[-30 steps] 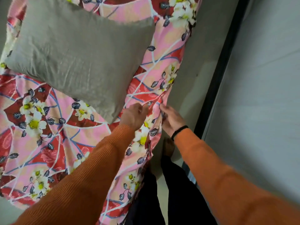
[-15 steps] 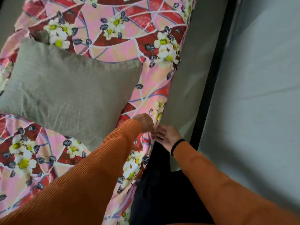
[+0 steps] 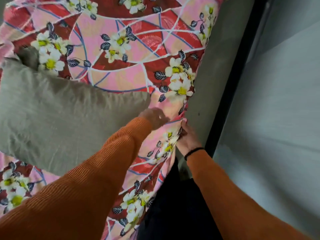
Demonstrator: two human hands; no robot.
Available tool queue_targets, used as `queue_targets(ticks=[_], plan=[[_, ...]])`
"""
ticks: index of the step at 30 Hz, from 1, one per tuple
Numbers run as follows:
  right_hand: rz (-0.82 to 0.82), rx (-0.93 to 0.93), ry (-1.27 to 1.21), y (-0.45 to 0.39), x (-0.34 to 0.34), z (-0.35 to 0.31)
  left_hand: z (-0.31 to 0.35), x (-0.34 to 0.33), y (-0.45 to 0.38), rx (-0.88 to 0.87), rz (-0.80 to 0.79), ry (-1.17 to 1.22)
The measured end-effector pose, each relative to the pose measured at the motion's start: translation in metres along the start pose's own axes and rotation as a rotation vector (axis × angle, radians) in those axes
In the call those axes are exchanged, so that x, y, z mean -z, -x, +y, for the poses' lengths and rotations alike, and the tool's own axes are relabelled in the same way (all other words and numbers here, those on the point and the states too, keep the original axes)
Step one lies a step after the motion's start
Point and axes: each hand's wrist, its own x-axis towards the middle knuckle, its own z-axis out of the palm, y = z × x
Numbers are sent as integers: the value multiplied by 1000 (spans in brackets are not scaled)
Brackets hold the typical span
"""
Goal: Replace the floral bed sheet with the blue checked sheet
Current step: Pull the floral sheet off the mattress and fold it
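Note:
The floral bed sheet, pink and red with white flowers, covers the bed across the left and middle of the view. My right hand grips the sheet's right edge where it hangs over the side of the bed, fingers curled into the fabric. My left hand rests on top of the sheet just left of that edge, blurred, its fingers bent; whether it pinches fabric is unclear. No blue checked sheet is in view.
A grey pillow lies on the sheet at the left, close to my left arm. A narrow grey floor strip runs beside the bed, bounded by a black frame and a pale wall.
Both hands have shifted farther along the sheet's right edge. The view has moved up the bed, so the pillow now sits lower and more floral sheet shows at the top.

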Motion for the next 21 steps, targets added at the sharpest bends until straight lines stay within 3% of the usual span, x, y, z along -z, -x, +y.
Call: queue_targets(ticks=[2,7,9,13,17,21], plan=[[-27,-9,9,8,4,-6,25,13,-25,-38,67,-12],[-110,-107,99,28,-6,-17,74,3,-61,54,-39,-153],[-125,-171,258,25,-11,-25,82,0,-66,69,-49,-163],[22,-263,450,-4,-20,-57,77,14,-77,17,-115,-87],[230,-306,218,-53,-29,-111,61,34,-61,-59,-106,-55],[252,-259,-11,-94,-57,-166,62,52,-52,-127,-282,-79]])
